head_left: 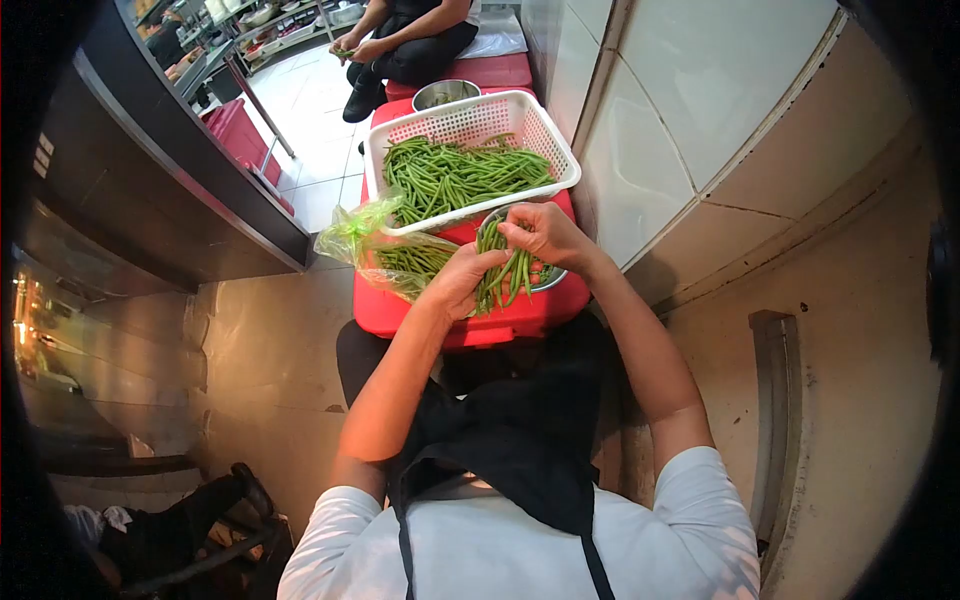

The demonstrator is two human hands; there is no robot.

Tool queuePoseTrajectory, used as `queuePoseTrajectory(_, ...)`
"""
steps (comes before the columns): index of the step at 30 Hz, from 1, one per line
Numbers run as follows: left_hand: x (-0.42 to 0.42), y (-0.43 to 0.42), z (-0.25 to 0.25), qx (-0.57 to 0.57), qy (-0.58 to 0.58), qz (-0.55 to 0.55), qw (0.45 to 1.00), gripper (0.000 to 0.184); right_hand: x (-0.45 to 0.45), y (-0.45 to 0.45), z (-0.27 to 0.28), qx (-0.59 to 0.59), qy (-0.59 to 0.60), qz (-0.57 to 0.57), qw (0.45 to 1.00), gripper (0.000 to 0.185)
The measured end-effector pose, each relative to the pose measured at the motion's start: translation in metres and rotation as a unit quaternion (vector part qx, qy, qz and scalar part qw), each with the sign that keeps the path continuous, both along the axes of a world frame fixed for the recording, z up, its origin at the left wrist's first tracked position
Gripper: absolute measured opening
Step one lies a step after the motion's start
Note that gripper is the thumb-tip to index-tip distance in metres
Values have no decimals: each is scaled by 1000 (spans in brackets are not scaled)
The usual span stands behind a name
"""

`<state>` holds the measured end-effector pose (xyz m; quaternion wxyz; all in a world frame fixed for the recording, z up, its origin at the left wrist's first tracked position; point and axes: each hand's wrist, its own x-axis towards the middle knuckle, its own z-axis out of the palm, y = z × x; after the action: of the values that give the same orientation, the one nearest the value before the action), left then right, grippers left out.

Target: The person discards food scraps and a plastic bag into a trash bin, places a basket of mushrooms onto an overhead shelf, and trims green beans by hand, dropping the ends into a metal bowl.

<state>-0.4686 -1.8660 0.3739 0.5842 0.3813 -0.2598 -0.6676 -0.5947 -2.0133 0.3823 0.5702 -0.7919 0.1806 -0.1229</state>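
Note:
A bunch of green beans is in my left hand, with the fingers wrapped round it. My right hand pinches at the upper ends of these beans, its thumb and fingertips together. Partly hidden beneath both hands is a metal bowl. Just beyond them stands a white perforated basket filled with green beans. Left of my left hand lies a clear plastic bag with more green beans in it. All of this rests on a red cooler box.
Past the basket, another metal bowl sits near a seated person whose hands hold something green. A tiled wall runs close on the right. A dark metal-edged panel stands left. Another person's leg shows at lower left.

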Motion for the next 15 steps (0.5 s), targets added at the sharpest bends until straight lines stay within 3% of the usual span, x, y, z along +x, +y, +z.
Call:
queuePoseTrajectory(2,-7,-1,1,15,-28,32,999,27,-3,5,6,64,11,-19,998,28)
queuePoseTrajectory(8,-13,-2,-14,20,-46,84,995,24,-1,2,-16,-19,-41,-18,999,29)
queuePoseTrajectory(14,-14,3,-2,28,8,81,996,21,-2,1,-11,72,-27,-43,996,30)
queuePoseTrajectory(15,-12,4,-3,39,12,90,995,19,0,-3,-15,36,-44,-46,997,31)
